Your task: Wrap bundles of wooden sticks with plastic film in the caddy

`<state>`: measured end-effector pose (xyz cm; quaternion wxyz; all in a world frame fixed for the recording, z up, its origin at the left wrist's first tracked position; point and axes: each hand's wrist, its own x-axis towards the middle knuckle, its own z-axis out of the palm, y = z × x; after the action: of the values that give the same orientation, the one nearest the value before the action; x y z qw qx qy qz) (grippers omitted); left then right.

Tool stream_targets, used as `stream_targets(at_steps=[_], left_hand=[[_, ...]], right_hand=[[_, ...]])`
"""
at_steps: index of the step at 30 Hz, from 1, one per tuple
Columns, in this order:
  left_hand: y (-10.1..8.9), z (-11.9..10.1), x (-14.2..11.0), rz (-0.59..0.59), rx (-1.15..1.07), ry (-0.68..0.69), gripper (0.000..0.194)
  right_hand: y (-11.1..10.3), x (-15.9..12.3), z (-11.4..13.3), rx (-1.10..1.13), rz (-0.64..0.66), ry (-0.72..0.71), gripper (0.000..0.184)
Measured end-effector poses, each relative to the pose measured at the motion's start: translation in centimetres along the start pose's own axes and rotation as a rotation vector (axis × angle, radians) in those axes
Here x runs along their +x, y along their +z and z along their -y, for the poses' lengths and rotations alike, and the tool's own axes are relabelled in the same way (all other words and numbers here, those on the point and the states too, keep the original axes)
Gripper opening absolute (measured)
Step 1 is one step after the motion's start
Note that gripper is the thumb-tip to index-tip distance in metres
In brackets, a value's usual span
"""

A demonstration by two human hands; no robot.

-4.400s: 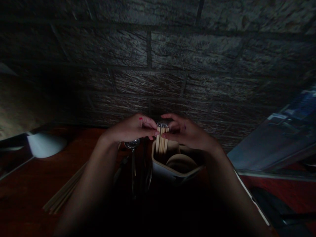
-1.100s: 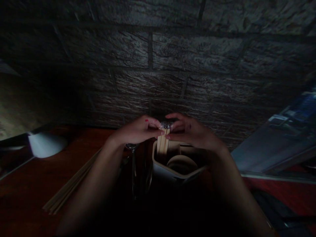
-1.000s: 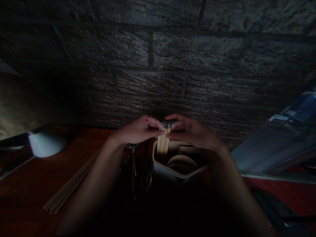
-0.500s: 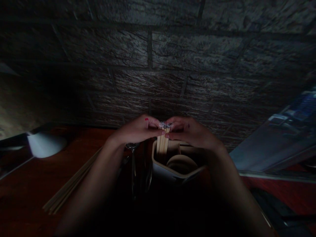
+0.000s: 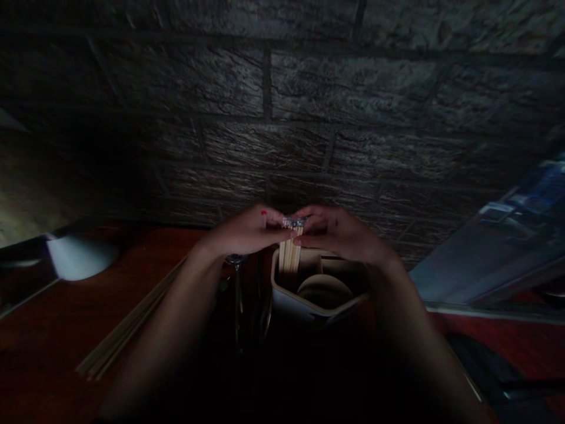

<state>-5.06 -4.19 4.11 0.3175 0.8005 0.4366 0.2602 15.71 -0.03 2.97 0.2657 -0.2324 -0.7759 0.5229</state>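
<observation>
Both hands grip one upright bundle of pale wooden chopsticks [image 5: 289, 257] with dark-and-white patterned tops. My left hand [image 5: 251, 231] closes on the bundle from the left, its thumb across the front. From the right, my right hand [image 5: 333, 234] pinches the same bundle, the two thumbs almost meeting. The lower ends reach into the left rear part of a divided utensil holder [image 5: 295, 303], pale outside and beige inside. A round ring-shaped insert [image 5: 325, 284] sits in the holder's front. My right hand and forearm hide part of its right side.
Several long thin sticks [image 5: 132, 323] lie slantwise on the reddish wooden table [image 5: 39, 338], partly behind my left forearm. Shiny metal utensils [image 5: 238, 294] lie left of the holder. A white cone-like object [image 5: 82, 258] stands at far left. A brick-patterned wall [image 5: 282, 141] rises close behind.
Both hands still grip the chopsticks in nearly the same place. The bundle and fingertips have shifted very slightly left; the holder stays put.
</observation>
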Motion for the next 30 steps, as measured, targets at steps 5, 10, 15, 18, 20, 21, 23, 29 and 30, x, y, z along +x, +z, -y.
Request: stream_targets(at_steps=[5,10,15,18,20,21,23,29,30], left_hand=[[-0.10,-0.08,-0.12,0.019,0.042,-0.018,0.030],[-0.21,-0.67,-0.20,0.029,0.033,-0.013,0.028],[-0.13,-0.39,-0.07,0.009,-0.014,-0.015,0.023],[-0.02,-0.04,0.03,0.020,-0.080,-0.014,0.018],[0.04,0.04,0.07,0.027,-0.108,-0.017,0.015],[0.05,0.04,0.07,0.030,-0.111,-0.015,0.015],[0.04,0.01,0.07,0.033,-0.106,-0.011,0.015],[-0.02,0.03,0.04,0.040,-0.077,0.006,0.018],[-0.02,0.01,0.03,0.041,-0.078,0.004,0.018]], right_hand=[[-0.07,0.01,-0.09,-0.014,0.014,-0.016,0.031],[-0.15,-0.07,-0.18,0.012,0.005,-0.004,0.036],[-0.03,-0.16,0.09,0.031,0.009,0.013,0.041],[0.10,-0.19,0.27,0.020,0.010,0.016,0.042],[0.15,-0.19,0.27,0.017,0.017,0.017,0.041],[0.16,-0.18,0.24,0.018,0.023,0.018,0.040],[0.17,-0.14,0.14,0.020,0.036,0.018,0.038],[0.23,-0.06,0.09,0.007,0.030,0.011,0.036],[0.24,-0.05,0.10,-0.002,0.032,0.010,0.035]])
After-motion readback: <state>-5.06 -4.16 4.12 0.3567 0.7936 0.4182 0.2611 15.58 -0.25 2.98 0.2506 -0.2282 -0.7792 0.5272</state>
